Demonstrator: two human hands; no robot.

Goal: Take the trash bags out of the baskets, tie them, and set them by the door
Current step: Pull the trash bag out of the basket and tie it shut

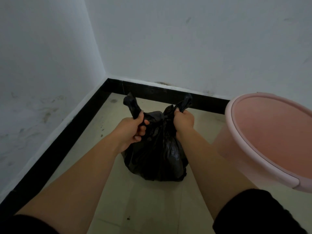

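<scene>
White walls meet in a corner above a black baseboard and a pale tiled floor. A pink basket stands at the right, just beside the black trash bag sitting on the floor. The left hand is clenched around one gathered bag ear, the right hand around the other.

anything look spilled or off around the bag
Nothing spilled: the black trash bag sits intact on the floor, both hands gripping its handles. Only dark specks on the floor tiles and scuffed, stained walls look grubby.
</scene>
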